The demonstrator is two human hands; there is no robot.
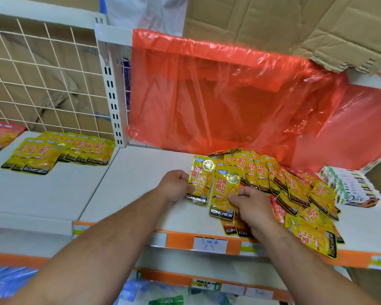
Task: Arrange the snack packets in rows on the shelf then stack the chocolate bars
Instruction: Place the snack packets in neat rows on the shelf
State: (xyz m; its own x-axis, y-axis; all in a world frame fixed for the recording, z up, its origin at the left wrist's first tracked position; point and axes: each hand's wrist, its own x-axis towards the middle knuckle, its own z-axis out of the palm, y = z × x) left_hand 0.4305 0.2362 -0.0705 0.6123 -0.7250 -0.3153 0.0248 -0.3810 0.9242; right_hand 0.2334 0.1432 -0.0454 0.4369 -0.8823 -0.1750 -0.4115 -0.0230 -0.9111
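- The left hand has its fingers curled onto the side edge of one yellow packet, which lies flat on the white shelf.
- The right hand pinches the lower side of a second packet, which lies just beside the first and slightly overlaps it.
- To the right of both lies a loose heap of the same packets, overlapping and skewed, some hanging over the shelf's front lip.
- Two finished rows lie on the neighbouring shelf board to the left, well apart from the hands.
- The boxed bars, probably the chocolate, sit at the far right behind the heap, not yet stacked.
- A red plastic bag hangs behind the shelf.
- Handling, as a judgement: the packets look light, thin and floppy, with glossy film that will likely slide on the smooth shelf and on each other.
- Taking them by the flat sealed edges should keep them square.
- The bars look stiff and boxy, so gripping them by the long sides should suit stacking.
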